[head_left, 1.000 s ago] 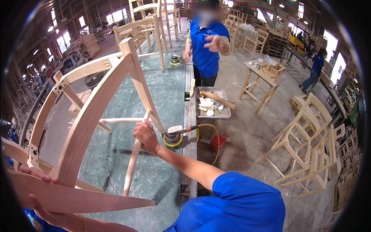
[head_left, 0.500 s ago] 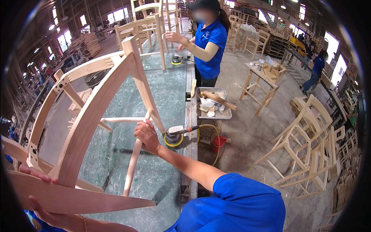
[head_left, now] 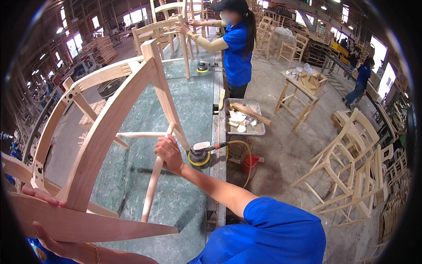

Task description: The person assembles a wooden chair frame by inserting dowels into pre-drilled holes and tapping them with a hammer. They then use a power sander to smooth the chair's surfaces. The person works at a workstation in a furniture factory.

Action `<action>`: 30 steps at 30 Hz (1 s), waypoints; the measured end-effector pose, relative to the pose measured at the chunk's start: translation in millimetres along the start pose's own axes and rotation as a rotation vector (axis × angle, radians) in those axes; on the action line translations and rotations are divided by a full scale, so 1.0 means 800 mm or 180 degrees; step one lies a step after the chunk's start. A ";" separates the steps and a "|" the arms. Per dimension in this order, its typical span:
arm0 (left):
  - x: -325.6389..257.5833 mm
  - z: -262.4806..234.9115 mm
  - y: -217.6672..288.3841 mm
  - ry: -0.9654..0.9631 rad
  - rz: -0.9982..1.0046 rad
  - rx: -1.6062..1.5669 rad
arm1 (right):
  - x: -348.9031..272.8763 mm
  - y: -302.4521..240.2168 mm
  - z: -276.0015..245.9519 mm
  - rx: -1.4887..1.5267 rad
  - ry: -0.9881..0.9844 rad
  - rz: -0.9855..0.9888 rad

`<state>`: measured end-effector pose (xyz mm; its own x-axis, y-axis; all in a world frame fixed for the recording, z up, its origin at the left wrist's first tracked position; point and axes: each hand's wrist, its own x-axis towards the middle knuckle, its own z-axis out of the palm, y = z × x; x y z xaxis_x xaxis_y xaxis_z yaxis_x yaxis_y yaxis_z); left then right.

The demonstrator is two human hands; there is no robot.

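Fingers of the right hand (head_left: pixel 170 155) clamp the round pale-wood rung (head_left: pixel 152 189) of a curved wooden chair frame (head_left: pixel 107 127); the left hand's (head_left: pixel 55 246) grip its broad tapered board (head_left: pixel 101 224). The frame sits tilted over the scuffed green worktop (head_left: pixel 184 193), one leg (head_left: pixel 165 101) just beside a black, yellow-rimmed sander (head_left: pixel 200 155).

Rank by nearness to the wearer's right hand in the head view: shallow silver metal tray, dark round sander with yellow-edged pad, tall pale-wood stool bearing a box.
1. Dark round sander: just right of the right hand, on the green worktop.
2. Shallow silver metal tray: farther up and right, beside the worktop.
3. Tall pale-wood stool: farther right, past the tray.
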<state>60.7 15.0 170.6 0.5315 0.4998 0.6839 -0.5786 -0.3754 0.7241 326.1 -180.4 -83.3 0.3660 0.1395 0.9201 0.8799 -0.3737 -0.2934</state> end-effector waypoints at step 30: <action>0.005 0.036 0.014 -0.0497 0.0667 -0.0197 | -0.001 0.001 0.004 -0.0096 -0.0001 0.0007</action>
<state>74.4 -9.9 184.4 0.4825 0.2879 0.8272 -0.7201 -0.4072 0.5618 327.3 -177.9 -84.8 0.3682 0.1390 0.9193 0.8696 -0.4015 -0.2875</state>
